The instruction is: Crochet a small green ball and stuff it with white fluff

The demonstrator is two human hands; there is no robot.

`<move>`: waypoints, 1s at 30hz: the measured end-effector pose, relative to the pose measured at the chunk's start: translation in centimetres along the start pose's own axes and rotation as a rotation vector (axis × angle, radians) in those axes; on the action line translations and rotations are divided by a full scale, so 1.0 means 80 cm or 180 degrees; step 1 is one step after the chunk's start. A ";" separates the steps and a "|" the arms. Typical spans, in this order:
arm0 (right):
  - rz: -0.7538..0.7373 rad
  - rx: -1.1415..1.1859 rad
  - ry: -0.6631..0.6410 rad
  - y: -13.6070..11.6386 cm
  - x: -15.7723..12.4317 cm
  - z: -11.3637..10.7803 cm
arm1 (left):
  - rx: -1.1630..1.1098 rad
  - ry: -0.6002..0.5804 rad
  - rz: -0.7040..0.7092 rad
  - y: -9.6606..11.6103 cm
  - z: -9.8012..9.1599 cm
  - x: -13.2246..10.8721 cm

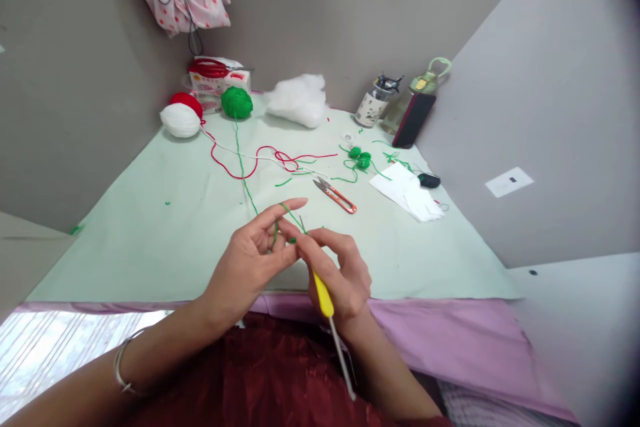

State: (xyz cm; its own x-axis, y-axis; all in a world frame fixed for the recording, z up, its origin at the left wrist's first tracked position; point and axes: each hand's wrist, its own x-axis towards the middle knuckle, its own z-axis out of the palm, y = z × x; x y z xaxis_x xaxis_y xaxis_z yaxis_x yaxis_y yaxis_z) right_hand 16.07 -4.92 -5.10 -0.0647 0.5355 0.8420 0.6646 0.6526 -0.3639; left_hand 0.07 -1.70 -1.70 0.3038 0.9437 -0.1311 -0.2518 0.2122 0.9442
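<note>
My right hand (pixel 340 273) is closed round a crochet hook (pixel 323 295) with a yellow grip; one metal end slants down toward my lap. Green yarn (pixel 245 177) runs from a green yarn ball (pixel 237 103) at the back and loops over the raised index finger of my left hand (pixel 255 253). That hand's thumb and middle finger pinch a small green crochet piece (pixel 293 240), partly hidden by the fingers. Both hands meet at this piece, above the table's near part. Beyond them lie orange thread snips (pixel 336 197).
A white and a red yarn ball (pixel 181 117), a box (pixel 220 77) with red scissors, and white stuffing (pixel 297 100) stand at the back. Small green crocheted balls (pixel 363 159), white paper (pixel 407 192), a pen cup (pixel 373 105), a phone (pixel 414 121) and a bottle (pixel 425 83) are at right.
</note>
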 end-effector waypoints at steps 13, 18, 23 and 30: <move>0.1090 0.1234 0.0141 -0.005 0.020 0.001 | -0.0448 -0.0278 -0.0046 -0.001 -0.002 0.003; 0.0157 0.0199 0.0225 -0.003 0.005 0.003 | -0.0843 -0.0361 -0.0564 -0.001 -0.003 0.008; 0.1340 0.1659 0.0472 0.002 0.019 -0.003 | -0.0871 -0.0270 -0.0589 0.006 -0.009 0.013; 0.1972 0.2201 0.0294 0.005 0.018 0.005 | -0.0095 -0.0269 -0.0104 0.001 -0.006 0.004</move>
State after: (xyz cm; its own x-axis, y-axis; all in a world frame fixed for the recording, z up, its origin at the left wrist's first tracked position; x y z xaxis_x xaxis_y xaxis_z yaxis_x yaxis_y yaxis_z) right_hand 15.95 -3.72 -4.18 0.2324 0.8694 0.4360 -0.0320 0.4549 -0.8900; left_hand -0.25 -1.24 -1.84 0.3884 0.9116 -0.1346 -0.2675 0.2513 0.9302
